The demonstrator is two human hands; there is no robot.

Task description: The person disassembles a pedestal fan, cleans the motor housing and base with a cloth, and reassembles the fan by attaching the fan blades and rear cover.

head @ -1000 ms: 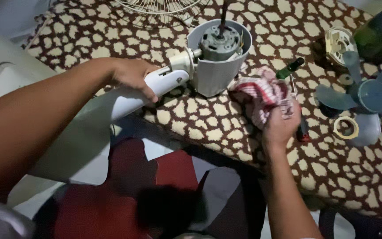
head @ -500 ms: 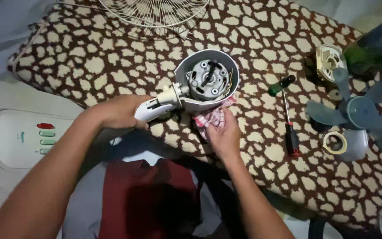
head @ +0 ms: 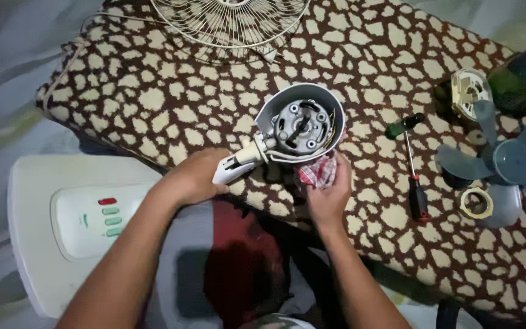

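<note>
A fan motor [head: 299, 125] sits in its pale grey housing [head: 330, 106], tilted so the open face and shaft point up at me. My left hand [head: 193, 180] grips the white neck [head: 229, 170] of the fan just below the housing. My right hand [head: 327, 192] holds a red and white checked cloth [head: 316, 172] pressed against the lower edge of the housing. Everything rests on a brown cushion with cream spots [head: 153, 103].
A white fan base with red and green buttons [head: 101, 216] lies lower left. A wire fan guard [head: 232, 24] lies at the top. Two screwdrivers [head: 412, 164], a translucent grey blade [head: 500, 167], a cream ring [head: 477, 203] and a cream cap [head: 470, 91] lie at the right.
The housing has been tipped from upright so its open face points up, and moved nearer. My right hand brought the cloth from the cushion's right side up against the housing.
</note>
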